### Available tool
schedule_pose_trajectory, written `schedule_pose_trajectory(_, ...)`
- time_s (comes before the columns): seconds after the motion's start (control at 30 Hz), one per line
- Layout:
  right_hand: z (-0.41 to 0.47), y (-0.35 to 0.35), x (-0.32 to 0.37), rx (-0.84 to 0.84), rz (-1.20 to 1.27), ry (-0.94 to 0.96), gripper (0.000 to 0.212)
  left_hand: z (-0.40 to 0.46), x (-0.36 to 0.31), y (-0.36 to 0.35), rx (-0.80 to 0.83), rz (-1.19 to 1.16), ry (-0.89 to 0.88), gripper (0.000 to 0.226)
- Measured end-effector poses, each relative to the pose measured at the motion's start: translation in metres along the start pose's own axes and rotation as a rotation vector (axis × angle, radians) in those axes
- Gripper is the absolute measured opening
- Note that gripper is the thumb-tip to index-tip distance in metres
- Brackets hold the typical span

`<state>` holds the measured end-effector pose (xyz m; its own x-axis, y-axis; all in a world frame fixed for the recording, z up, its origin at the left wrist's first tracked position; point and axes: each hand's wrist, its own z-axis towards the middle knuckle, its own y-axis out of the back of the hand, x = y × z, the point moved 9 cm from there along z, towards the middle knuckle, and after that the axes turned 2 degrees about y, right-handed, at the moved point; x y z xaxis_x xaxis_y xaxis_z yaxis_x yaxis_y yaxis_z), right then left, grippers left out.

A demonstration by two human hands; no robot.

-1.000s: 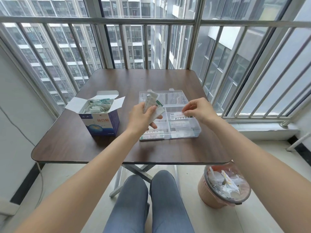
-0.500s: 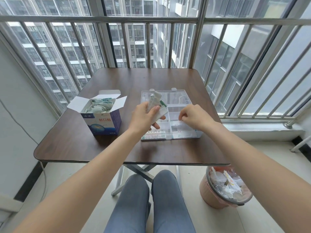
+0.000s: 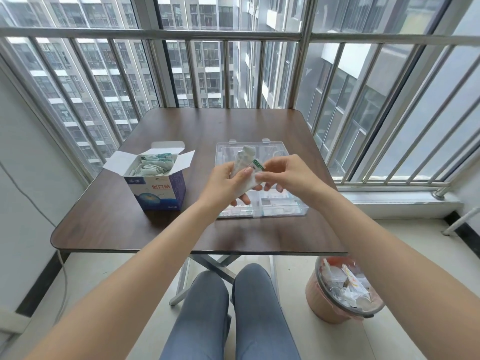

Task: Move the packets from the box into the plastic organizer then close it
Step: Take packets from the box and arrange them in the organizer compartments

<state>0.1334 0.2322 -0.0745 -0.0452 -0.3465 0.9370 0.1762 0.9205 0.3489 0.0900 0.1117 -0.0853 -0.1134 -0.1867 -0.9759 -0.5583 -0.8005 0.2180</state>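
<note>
One dark brown wooden table [image 3: 161, 229] lies under both hands. The clear plastic compartment organizer [image 3: 283, 209] sits open beneath them, partly hidden. The blue-and-white cardboard box [image 3: 158, 192] stands left of the left hand [image 3: 223, 184], which grips a bunch of white packets [image 3: 242, 162]; the right hand [image 3: 288, 175] pinches one.

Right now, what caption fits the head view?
Left hand holds packets over the open organizer; right hand pinches one.
</note>
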Motion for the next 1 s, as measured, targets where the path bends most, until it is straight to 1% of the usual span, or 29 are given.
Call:
schedule_pose_trajectory(0.03,0.001,0.001,-0.002,-0.030,0.025,-0.003,0.003,0.000,0.000,0.000,-0.006,-0.009,0.000,0.012)
schedule_pose_trajectory(0.07,0.001,0.005,-0.004,-0.082,0.083,-0.020,0.007,0.000,0.001,0.002,-0.022,-0.016,0.006,0.013)
schedule_pose_trajectory(0.17,-0.002,0.021,-0.016,-0.230,0.307,-0.084,0.007,0.000,0.003,0.013,-0.101,-0.016,0.025,0.016)
schedule_pose_trajectory(0.23,-0.003,0.030,-0.021,-0.264,0.469,-0.082,0.004,0.000,0.003,0.022,-0.140,-0.019,0.024,0.014)
schedule_pose_trajectory(0.27,-0.003,0.034,-0.023,-0.271,0.521,-0.075,0.004,0.000,0.004,0.025,-0.154,-0.020,0.023,0.013)
schedule_pose_trajectory(0.3,-0.004,0.039,-0.025,-0.280,0.529,-0.071,0.009,0.000,0.004,0.028,-0.165,-0.019,0.023,0.012)
schedule_pose_trajectory(0.33,-0.004,0.044,-0.028,-0.291,0.495,-0.072,0.014,0.000,0.005,0.029,-0.173,-0.020,0.025,0.012)
schedule_pose_trajectory(0.37,-0.003,0.049,-0.030,-0.308,0.393,-0.071,0.014,0.001,0.005,0.030,-0.177,-0.019,0.027,0.012)
schedule_pose_trajectory(0.43,-0.001,0.059,-0.032,-0.328,0.063,-0.078,0.005,0.001,0.006,0.027,-0.171,-0.014,0.030,0.010)
schedule_pose_trajectory(0.47,0.000,0.061,-0.033,-0.323,-0.071,-0.087,0.009,0.001,0.006,0.025,-0.165,-0.014,0.030,0.009)
schedule_pose_trajectory(0.53,0.005,0.060,-0.038,-0.294,-0.237,-0.106,0.015,0.002,0.006,0.022,-0.154,-0.014,0.030,0.008)
schedule_pose_trajectory(0.63,0.010,0.054,-0.035,-0.269,-0.448,-0.090,0.010,0.003,0.008,0.020,-0.152,0.000,0.031,0.008)
schedule_pose_trajectory(0.73,0.012,0.051,-0.035,-0.289,-0.545,-0.073,0.009,0.004,0.010,0.019,-0.149,0.014,0.032,0.008)
schedule_pose_trajectory(0.87,0.015,0.040,-0.041,-0.221,-0.659,-0.066,0.013,0.005,0.011,0.020,-0.141,0.015,0.033,0.010)
schedule_pose_trajectory(1.0,0.016,0.035,-0.041,-0.199,-0.701,-0.045,0.017,0.005,0.011,0.020,-0.138,0.011,0.034,0.012)
